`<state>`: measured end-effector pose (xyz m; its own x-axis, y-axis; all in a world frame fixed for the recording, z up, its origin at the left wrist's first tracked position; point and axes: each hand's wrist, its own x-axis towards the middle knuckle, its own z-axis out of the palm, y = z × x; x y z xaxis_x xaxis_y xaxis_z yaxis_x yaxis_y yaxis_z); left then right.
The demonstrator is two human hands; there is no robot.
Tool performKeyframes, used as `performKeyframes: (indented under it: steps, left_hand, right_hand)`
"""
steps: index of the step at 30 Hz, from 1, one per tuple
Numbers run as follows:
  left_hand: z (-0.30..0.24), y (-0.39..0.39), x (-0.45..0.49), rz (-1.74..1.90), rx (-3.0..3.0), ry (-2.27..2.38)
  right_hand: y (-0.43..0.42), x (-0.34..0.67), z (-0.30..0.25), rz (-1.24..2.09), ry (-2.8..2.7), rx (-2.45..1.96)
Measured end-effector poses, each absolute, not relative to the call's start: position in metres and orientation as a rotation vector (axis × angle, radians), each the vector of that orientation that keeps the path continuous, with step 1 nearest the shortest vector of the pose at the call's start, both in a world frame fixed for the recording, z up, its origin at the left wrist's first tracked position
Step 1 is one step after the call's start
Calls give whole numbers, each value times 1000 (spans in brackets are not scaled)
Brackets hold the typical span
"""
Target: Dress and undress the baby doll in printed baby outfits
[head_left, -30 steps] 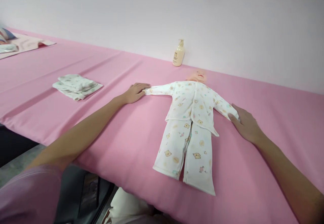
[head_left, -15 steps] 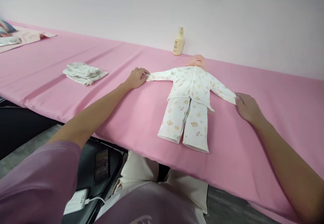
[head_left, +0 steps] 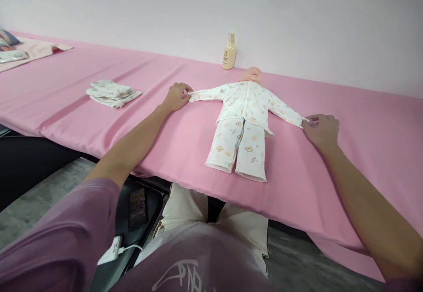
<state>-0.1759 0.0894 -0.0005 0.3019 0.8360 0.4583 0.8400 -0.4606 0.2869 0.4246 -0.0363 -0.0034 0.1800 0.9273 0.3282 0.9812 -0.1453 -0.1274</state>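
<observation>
1. L hand (head_left: 176,98): fingers pinched on cuff end of L sleeve (head_left: 207,94).
2. R hand (head_left: 323,131): fingers pinched on cuff end of R sleeve (head_left: 287,111); both sleeves spread outward.
3. Printed jacket (head_left: 238,102) betw. hands, hem overlapping matching trousers (head_left: 220,149); all flat on pink-covered bench (head_left: 185,151).
4. Doll head (head_left: 254,75) at collar.
5. Pump bottle (head_left: 229,56) upright behind, nr wall (head_left: 148,10).
6. Folded cloth (head_left: 112,93) L of L hand, apart.
7. Phone (head_left: 137,208) below bench edge.

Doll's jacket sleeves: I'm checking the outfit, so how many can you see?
2: one sleeve reaches to the left hand, the other sleeve to the right hand. Fingers may cover the cuff edges.
</observation>
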Motion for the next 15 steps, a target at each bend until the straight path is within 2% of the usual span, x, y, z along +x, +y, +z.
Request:
performKeyframes:
  steps: [6, 9, 12, 15]
  left_hand:
    - [-2, 82, -174, -863, -2430, -1636]
    - [16, 71, -164, -898, -2314, -1708]
    - [53, 37, -148, -1090, -2205, -1706]
    - [76, -39, -131, -1416, -2216, -1534]
  right_hand:
    - [-36, 423, -3, -147, -1641, -2127]
    - [-37, 422, -2, -136, -1636, -2122]
    - [-37, 423, -2, -130, -1652, -2114]
    - [-36, 424, -3, -146, -1678, -2122]
